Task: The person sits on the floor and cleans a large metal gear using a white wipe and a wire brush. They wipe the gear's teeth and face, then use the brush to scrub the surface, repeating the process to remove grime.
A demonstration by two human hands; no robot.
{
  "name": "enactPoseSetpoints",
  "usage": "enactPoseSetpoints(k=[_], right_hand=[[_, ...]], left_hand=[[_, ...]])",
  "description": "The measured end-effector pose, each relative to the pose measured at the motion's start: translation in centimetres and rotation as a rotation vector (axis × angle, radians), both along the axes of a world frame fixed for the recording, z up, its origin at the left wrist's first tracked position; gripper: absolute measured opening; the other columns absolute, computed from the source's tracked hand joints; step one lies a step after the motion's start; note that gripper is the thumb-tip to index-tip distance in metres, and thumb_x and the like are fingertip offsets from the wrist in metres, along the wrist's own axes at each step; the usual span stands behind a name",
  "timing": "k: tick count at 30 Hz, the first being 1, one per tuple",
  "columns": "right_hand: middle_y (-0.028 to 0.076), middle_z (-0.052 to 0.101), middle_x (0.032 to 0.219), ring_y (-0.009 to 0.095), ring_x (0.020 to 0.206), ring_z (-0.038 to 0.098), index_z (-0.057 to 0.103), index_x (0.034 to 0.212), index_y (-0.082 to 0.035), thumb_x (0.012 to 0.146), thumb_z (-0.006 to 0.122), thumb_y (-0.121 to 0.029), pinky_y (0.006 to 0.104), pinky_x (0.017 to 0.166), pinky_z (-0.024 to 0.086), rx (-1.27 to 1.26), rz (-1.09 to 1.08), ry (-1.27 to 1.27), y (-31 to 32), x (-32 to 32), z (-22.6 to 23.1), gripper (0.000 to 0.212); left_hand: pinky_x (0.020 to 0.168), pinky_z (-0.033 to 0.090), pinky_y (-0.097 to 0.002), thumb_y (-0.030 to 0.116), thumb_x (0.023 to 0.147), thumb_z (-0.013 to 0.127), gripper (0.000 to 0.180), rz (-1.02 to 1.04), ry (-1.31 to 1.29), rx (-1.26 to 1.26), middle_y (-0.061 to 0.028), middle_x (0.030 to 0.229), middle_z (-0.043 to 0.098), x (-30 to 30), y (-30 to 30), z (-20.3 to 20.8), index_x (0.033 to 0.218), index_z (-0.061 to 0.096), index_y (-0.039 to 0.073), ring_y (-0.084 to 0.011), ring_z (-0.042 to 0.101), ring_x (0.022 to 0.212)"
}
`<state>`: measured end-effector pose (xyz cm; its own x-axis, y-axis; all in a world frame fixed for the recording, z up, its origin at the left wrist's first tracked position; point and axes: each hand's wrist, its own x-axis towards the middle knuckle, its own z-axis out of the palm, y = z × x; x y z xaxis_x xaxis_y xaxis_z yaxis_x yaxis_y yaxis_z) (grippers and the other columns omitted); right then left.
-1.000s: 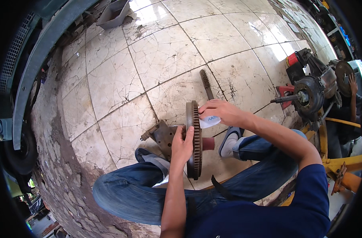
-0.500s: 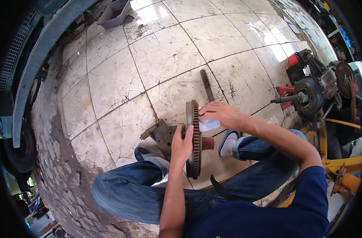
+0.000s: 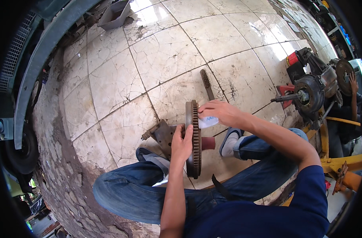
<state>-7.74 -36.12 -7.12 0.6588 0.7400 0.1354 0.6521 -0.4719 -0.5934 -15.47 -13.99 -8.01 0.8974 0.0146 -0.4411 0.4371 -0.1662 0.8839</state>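
Hardly anything changes over the last second: the flywheel (image 3: 193,164) stands on edge in the same spot between the person's knees, its gear teeth turned toward the right, while the small loose part of a white sheet (image 3: 208,122) hangs a little differently below the right hand (image 3: 219,113). That slight shift, with the wheel itself steady, suggests that the work is confined to one patch near the upper end of the toothed side. The right hand is mostly closed, fingers bent over the sheet and pressing it to the wheel (the fingertips are partly hidden, so how tightly they pinch cannot be told). The left hand (image 3: 182,144) is partly closed about the opposite side, its thumb laid along the rim and its other fingers bent out of clear sight, and it seems to brace the wheel. A drilled metal block (image 3: 162,137) sits just left of that hand, and a dull red cylindrical piece (image 3: 208,143) shows to the right of the teeth. Beyond the right hand a wire brush (image 3: 206,80) lies on the cracked floor tiles (image 3: 165,59), untouched as far as can be seen, its near end close to the knuckles.
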Motion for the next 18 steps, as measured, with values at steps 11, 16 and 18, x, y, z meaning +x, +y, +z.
enactPoseSetpoints(k=[11, 16, 18], right_hand=[[0.005, 0.062, 0.124, 0.029, 0.116, 0.059, 0.063, 0.111, -0.014, 0.078, 0.060, -0.001, 0.0386, 0.101, 0.047, -0.060, -0.049, 0.037, -0.3, 0.4, 0.2, 0.035], [0.005, 0.061, 0.126, 0.028, 0.121, 0.057, 0.064, 0.111, -0.012, 0.082, 0.057, -0.002, 0.0391, 0.104, 0.046, -0.071, 0.029, -0.011, 0.8, -1.2, 1.9, 0.032], [0.005, 0.060, 0.127, 0.027, 0.125, 0.054, 0.064, 0.112, -0.012, 0.081, 0.057, -0.002, 0.0387, 0.105, 0.045, -0.067, 0.106, -0.058, 0.8, -2.6, 2.5, 0.033]], left_hand=[[0.077, 0.047, -0.0307, 0.036, 0.101, 0.057, 0.040, 0.008, 0.020, -0.028, -0.0123, 0.093, 0.066, 0.0, -0.6, 0.9, 0.111, 0.059, -0.004, -0.0153, 0.058, 0.084], [0.076, 0.047, -0.0307, 0.036, 0.101, 0.057, 0.041, 0.040, -0.033, -0.053, -0.0122, 0.092, 0.066, -0.3, 0.1, -0.3, 0.111, 0.059, -0.003, -0.0154, 0.058, 0.083], [0.077, 0.047, -0.0304, 0.036, 0.102, 0.057, 0.041, 0.042, -0.001, -0.059, -0.0124, 0.092, 0.066, -0.2, -0.1, 0.6, 0.111, 0.059, -0.003, -0.0156, 0.059, 0.083]])
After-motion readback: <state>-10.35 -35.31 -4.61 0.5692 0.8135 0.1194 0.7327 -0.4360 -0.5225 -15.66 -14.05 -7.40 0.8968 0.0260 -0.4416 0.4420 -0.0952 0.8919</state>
